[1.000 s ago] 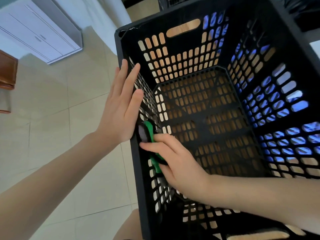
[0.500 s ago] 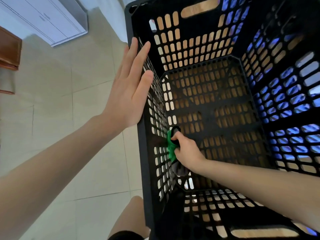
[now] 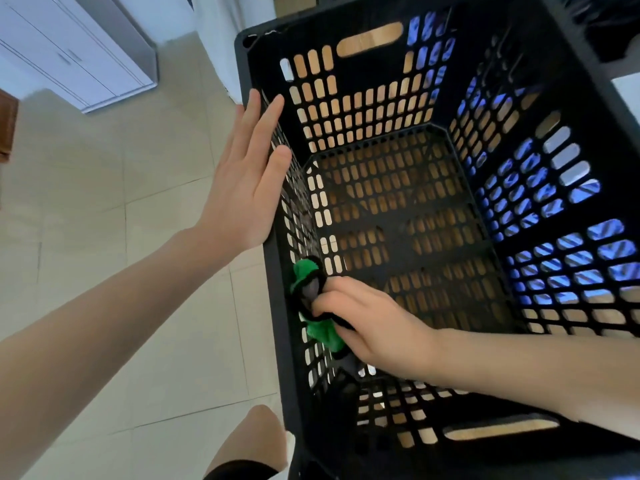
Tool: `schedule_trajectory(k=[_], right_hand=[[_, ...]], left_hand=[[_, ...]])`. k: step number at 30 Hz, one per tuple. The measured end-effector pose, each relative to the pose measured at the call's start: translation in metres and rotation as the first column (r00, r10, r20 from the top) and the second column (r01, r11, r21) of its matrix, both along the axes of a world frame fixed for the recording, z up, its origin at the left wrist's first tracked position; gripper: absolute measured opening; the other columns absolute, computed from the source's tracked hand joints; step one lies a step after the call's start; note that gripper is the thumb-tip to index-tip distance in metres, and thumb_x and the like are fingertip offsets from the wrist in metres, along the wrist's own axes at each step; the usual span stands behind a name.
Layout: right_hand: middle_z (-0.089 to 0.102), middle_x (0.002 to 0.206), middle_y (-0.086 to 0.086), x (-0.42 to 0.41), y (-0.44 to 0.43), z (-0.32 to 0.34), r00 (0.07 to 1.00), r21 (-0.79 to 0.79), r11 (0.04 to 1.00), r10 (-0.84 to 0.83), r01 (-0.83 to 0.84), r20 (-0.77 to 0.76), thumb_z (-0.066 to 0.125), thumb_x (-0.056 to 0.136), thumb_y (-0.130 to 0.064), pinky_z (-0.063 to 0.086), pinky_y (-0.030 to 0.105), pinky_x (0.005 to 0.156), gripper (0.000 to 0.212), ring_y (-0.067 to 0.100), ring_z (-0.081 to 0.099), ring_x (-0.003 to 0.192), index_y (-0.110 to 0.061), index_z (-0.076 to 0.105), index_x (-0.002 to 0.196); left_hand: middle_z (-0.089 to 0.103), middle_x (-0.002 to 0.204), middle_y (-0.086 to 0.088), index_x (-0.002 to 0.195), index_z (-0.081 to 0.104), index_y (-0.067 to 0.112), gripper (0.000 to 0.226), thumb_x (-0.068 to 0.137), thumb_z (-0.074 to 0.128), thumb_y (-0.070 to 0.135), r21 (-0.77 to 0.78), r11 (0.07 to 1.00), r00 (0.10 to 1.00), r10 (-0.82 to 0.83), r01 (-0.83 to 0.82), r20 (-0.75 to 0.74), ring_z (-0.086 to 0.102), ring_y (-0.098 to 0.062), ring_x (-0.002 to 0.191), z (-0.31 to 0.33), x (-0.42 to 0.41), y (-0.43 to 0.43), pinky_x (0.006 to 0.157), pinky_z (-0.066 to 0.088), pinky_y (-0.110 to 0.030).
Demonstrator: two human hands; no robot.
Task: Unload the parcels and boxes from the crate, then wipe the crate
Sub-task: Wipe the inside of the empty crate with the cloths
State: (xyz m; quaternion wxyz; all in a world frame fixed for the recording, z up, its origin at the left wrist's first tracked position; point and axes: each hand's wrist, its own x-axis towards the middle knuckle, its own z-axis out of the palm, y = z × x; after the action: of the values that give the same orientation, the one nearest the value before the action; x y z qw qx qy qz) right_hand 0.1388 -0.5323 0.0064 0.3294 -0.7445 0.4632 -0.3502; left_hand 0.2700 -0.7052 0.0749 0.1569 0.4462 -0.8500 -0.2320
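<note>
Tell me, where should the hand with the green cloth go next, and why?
Probably slide the green cloth along the left inner wall of the crate toward the far corner. The right hand grips it against that wall's near end, the left hand braces flat on the outside, and no parcels are inside, so wiping is what's left.

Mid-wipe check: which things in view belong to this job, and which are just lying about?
In the job:
black slotted crate, no parcels inside
green and black cloth, pressed to the inside of the crate's left wall
right hand, gripping the cloth
left hand, flat on that wall's outside

Just there:
white cabinet
tiled floor
brown wooden furniture, left edge
</note>
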Motion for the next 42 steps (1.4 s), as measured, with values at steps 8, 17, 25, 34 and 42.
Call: schedule_trajectory(k=[8, 17, 25, 34, 42], right_hand=[[0.054, 0.105, 0.006, 0.003, -0.013, -0.062, 0.992, 0.091, 0.995, -0.020, 0.032, -0.127, 0.051, 0.080, 0.004, 0.048, 0.036, 0.083, 0.030, 0.021, 0.051, 0.094, -0.012, 0.049, 0.105], [0.052, 0.114, 0.002, 0.014, -0.008, -0.095, 0.987, 0.496, 0.855, -0.109, 0.153, -0.116, 0.045, 0.089, 0.002, 0.043, 0.034, 0.091, 0.039, 0.021, 0.051, 0.106, -0.012, 0.048, 0.125], [0.056, 0.107, -0.004, 0.016, -0.005, -0.070, 0.978, 0.562, 0.802, -0.194, 0.204, -0.078, 0.050, 0.085, 0.001, 0.045, 0.026, 0.084, 0.030, 0.014, 0.054, 0.099, -0.021, 0.052, 0.107], [0.053, 0.099, -0.013, 0.008, 0.028, 0.034, 0.965, 0.252, 0.968, -0.080, 0.015, 0.251, 0.056, 0.081, 0.009, 0.041, 0.014, 0.086, 0.032, 0.005, 0.054, 0.097, -0.017, 0.059, 0.101], [0.056, 0.114, 0.009, -0.016, 0.018, -0.024, 0.831, -0.411, 0.731, 0.408, -0.545, -0.377, 0.057, 0.090, -0.001, 0.043, 0.038, 0.098, 0.028, 0.026, 0.054, 0.099, -0.013, 0.047, 0.113]], left_hand=[[0.001, 0.165, 0.003, 0.156, 0.012, 0.027, 0.050, 0.108, 0.023, 0.035, 0.004, 1.000, 1.000, 0.001, -0.001, 0.003, -0.002, -0.012, 0.151, -0.002, 0.001, 0.001, 0.123, 0.003, -0.035], [0.002, 0.165, 0.000, 0.156, 0.012, 0.024, 0.051, 0.107, 0.022, 0.033, -0.006, 1.000, 1.000, 0.003, -0.003, 0.010, -0.003, -0.013, 0.151, -0.003, 0.001, 0.001, 0.120, 0.001, -0.026], [0.004, 0.165, -0.001, 0.156, 0.014, 0.022, 0.051, 0.108, 0.025, 0.033, -0.005, 1.000, 1.000, 0.012, -0.012, 0.000, -0.001, -0.016, 0.151, -0.002, 0.001, 0.002, 0.121, 0.002, -0.029], [0.003, 0.165, 0.001, 0.156, 0.013, 0.025, 0.051, 0.108, 0.024, 0.035, 0.013, 1.000, 1.000, 0.003, -0.003, -0.016, -0.003, -0.016, 0.151, -0.001, 0.003, 0.002, 0.123, 0.003, -0.037], [0.003, 0.165, 0.001, 0.156, 0.012, 0.027, 0.051, 0.107, 0.024, 0.035, 0.005, 1.000, 1.000, 0.008, -0.008, 0.003, -0.003, -0.014, 0.151, 0.001, 0.002, 0.003, 0.122, 0.002, -0.032]])
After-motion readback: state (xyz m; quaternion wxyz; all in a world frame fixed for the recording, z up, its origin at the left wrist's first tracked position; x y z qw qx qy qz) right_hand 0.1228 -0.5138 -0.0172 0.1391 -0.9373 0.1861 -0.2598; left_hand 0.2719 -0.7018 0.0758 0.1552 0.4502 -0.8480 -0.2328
